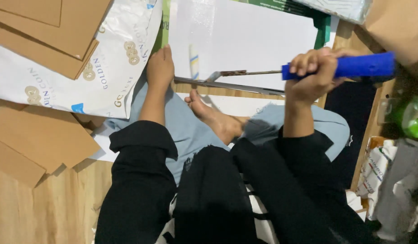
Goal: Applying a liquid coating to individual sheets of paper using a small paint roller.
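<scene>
My right hand (314, 74) grips the blue handle (353, 67) of a scraper-like tool, whose thin metal shaft and flat tip (227, 73) reach left over a glossy white sheet (245, 36). My left hand (160, 68) presses flat on the left edge of that sheet, fingers together. A long metal ruler or bar (227, 85) lies along the sheet's near edge, just under the tool tip. My bare foot (215, 118) rests below the ruler, on my light blue trousers.
Brown cardboard pieces (41, 31) lie at top left and at the left (37, 140) on the wooden floor. A white printed plastic bag (105, 68) is spread beside my left hand. A green object (414, 119) and crumpled wrappers (376, 171) sit at right.
</scene>
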